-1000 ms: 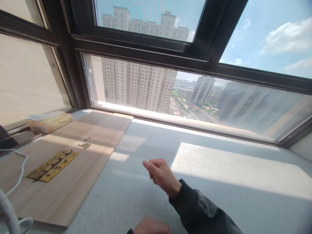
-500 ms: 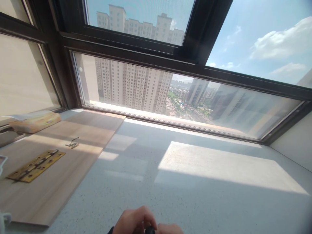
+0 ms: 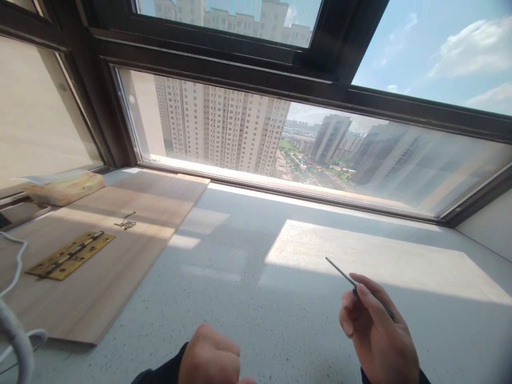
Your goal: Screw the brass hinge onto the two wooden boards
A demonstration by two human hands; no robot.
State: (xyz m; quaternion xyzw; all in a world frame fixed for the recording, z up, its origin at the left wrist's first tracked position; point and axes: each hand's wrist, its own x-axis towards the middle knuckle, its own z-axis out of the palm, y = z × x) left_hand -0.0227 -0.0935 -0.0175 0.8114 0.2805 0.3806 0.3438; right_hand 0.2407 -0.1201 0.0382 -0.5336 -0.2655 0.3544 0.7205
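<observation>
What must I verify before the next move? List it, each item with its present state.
1. Slim dark-handled metal screwdriver held in right hand: ok.
2. Screwdriver tip at the brass-coloured metal hinge: not ok, well away, over the pale speckled counter.
3. Hinge on the light wooden board: ok.
4. Small metal screws spread singly: not ok, bunched.
5. Left hand empty: cannot tell, fingers curled.

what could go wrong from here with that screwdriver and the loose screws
The right hand holds the screwdriver with its bare shaft sticking out, so a slip might scratch the pale sill. The small screws lie loose on the wooden board beside the brass hinge; a knock could scatter them.
</observation>
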